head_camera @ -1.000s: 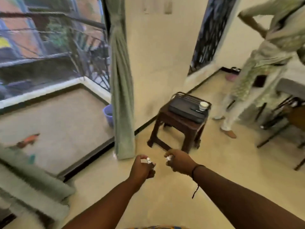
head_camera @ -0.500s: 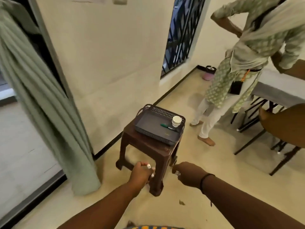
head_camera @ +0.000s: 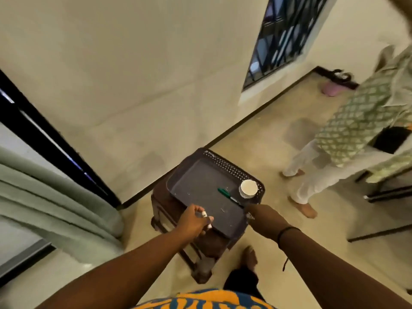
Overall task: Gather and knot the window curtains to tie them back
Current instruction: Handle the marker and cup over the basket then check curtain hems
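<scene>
The pale green curtain (head_camera: 55, 197) hangs in folds at the left edge, beside a black door frame (head_camera: 51, 139), and its hem reaches the floor. Neither hand touches it. My left hand (head_camera: 196, 219) hovers over the near left edge of a dark tray (head_camera: 200, 186), with its fingers curled and white nails showing. I see nothing held in it. My right hand (head_camera: 265, 217) is at the tray's near right corner, seen from the back. Its fingers are curled under, and nothing is visible in it.
The tray sits on a brown plastic stool (head_camera: 162, 204) and holds a white paper cup (head_camera: 248, 188) and a green pen (head_camera: 225, 193). A person (head_camera: 347, 134) stands barefoot at the right, by table legs (head_camera: 383, 192). A barred window (head_camera: 283, 39) is in the far wall.
The view has swung right and down, and the stool is now much closer. Both hands have moved from mid-air to the tray's near edge. The curtain has slid to the left edge.
</scene>
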`<state>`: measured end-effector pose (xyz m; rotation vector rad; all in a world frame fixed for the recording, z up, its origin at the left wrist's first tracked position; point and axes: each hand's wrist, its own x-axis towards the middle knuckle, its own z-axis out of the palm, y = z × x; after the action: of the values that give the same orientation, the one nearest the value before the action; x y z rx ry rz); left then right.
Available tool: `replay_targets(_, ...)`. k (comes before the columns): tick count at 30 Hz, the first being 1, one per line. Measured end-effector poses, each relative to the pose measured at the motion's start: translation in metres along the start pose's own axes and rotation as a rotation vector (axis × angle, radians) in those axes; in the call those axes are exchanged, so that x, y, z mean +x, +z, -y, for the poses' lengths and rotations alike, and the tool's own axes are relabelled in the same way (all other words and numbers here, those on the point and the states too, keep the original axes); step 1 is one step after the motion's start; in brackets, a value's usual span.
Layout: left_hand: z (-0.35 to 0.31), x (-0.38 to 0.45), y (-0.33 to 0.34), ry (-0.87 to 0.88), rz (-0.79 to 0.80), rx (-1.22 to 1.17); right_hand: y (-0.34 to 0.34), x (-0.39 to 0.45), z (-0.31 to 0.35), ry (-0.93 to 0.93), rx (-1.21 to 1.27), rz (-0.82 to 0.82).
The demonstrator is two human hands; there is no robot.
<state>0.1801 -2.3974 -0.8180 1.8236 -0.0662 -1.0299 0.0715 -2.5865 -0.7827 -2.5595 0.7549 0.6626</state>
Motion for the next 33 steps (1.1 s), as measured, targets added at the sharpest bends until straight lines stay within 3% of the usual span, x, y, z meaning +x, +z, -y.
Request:
replay_targets(6,-0.021,0.066,0.050,-0.158,-0.183,-0.075,-0.012,0.127,-0.020,-0.309,-0.059,0.177)
replay_targets(11,-0.020,0.103,0.118,-0.352,-0.358,-0.158,0.002,0.164,-0.045,-0.471,-0.200,0.323)
replay_targets(15,-0.011,0.116,0.142,-0.401,-0.444,-0.108,0.016,0.178,-0.054,-0.519,-0.240,0.352)
replay_targets(22,0.012,0.142,0.151,-0.444,-0.354,0.122,0.023,0.189,-0.063,-0.544,-0.265,0.359)
replay_targets(28,0.003,0.108,0.139,-0.431,-0.466,0.042,0.016,0.178,-0.051,-0.570,-0.299,0.364)
replay_targets(33,0.010,0.033,0.103,-0.356,-0.587,0.088,0.007,0.153,0.017,-0.733,-0.350,0.337)
